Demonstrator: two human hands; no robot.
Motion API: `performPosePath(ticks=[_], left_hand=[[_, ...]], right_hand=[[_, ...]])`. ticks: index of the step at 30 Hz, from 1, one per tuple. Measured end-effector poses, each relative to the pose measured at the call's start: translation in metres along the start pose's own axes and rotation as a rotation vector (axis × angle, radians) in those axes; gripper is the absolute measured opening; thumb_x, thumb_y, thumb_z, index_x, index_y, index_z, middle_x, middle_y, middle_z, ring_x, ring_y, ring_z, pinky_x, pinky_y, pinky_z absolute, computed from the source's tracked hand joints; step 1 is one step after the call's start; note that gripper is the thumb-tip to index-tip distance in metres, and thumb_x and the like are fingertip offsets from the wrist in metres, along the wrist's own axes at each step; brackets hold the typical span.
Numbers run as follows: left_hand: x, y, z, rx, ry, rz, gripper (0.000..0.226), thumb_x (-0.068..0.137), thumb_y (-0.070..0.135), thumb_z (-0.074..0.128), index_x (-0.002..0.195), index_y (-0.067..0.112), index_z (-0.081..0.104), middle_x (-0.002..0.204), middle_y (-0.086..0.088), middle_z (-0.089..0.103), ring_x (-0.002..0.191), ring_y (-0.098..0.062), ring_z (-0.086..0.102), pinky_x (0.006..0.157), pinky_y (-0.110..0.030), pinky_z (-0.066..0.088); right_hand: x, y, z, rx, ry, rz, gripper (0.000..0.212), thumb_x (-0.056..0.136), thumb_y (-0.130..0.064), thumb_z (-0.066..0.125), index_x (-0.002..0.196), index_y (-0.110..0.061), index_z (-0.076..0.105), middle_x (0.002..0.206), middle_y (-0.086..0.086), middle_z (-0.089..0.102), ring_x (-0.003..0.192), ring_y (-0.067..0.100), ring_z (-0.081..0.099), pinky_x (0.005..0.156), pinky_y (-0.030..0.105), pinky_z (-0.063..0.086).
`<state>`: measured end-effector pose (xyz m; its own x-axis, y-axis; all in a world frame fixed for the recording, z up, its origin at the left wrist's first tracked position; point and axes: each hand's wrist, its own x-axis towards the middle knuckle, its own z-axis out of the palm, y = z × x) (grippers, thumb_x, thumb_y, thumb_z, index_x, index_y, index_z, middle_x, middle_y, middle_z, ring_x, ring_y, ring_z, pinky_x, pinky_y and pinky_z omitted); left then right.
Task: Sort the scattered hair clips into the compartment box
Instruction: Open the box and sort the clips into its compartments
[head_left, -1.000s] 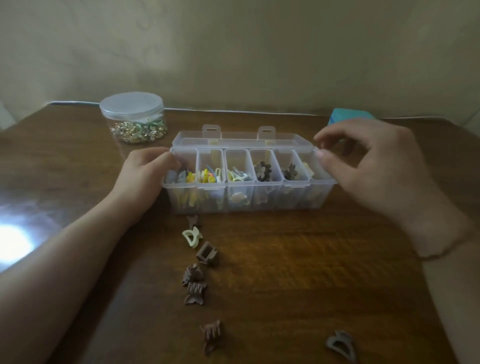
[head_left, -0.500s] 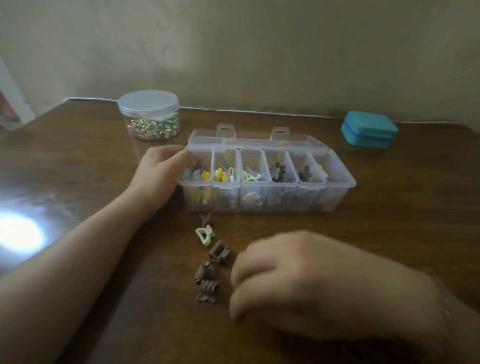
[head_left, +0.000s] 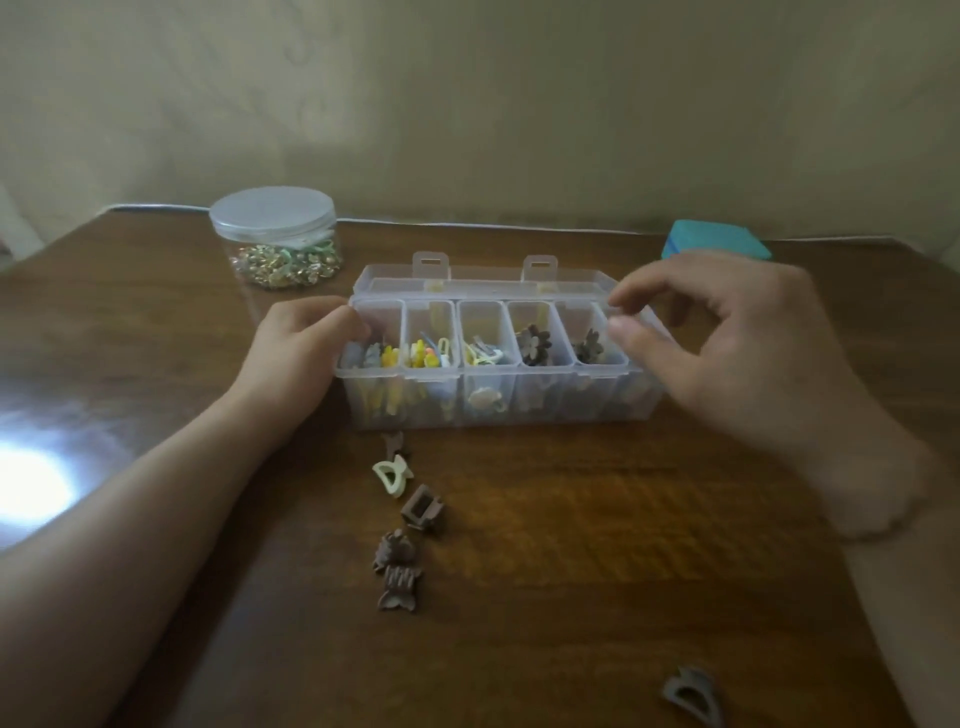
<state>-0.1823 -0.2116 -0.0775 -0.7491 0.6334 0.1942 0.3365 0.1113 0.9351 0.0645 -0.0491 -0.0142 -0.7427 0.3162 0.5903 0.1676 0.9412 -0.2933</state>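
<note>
Home setting, polished wooden table (head_left: 571, 519) against a plain beige wall (head_left: 519, 104), jar of trinkets (head_left: 275, 239)

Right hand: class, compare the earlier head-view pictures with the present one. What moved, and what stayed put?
The right hand rose from the table near the loose clips back to the compartment box's right end, thumb and forefinger apart above it; any clip there is not visible. The left hand stayed steadying the left end; the cream clip did not move.

Clear box (head_left: 498, 410), brown clips (head_left: 397, 571), teal case (head_left: 717, 244)
</note>
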Motion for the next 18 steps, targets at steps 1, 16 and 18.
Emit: performPosePath(ticks=[1,16,18], left_hand=[[0.000,0.001,-0.001,0.008,-0.001,0.001,0.022,0.071,0.030,0.054,0.062,0.026,0.074,0.069,0.003,0.068,0.077,-0.019,0.059,0.075,-0.038,0.043],[0.003,0.002,0.001,0.033,-0.043,0.034,0.024,0.073,0.031,0.054,0.071,0.019,0.075,0.086,-0.018,0.070,0.088,-0.037,0.063,0.083,-0.051,0.049],[0.003,0.001,0.002,0.018,-0.039,0.044,0.026,0.072,0.031,0.053,0.076,0.021,0.077,0.091,-0.017,0.072,0.099,-0.040,0.063,0.086,-0.052,0.050]], right_hand=[[-0.002,-0.014,0.002,0.080,-0.062,-0.084,0.017,0.085,-0.034,0.065,0.101,-0.027,0.067,0.093,-0.013,0.065,0.083,0.001,0.057,0.071,0.026,0.051],[-0.023,-0.056,0.037,0.075,-0.713,-0.332,0.014,0.092,-0.027,0.059,0.102,-0.036,0.055,0.116,-0.020,0.045,0.100,0.005,0.052,0.082,0.034,0.051],[-0.020,-0.049,0.030,0.094,-0.728,-0.274,0.014,0.090,-0.024,0.062,0.099,-0.034,0.057,0.112,-0.019,0.047,0.097,0.004,0.053,0.083,0.030,0.051]])
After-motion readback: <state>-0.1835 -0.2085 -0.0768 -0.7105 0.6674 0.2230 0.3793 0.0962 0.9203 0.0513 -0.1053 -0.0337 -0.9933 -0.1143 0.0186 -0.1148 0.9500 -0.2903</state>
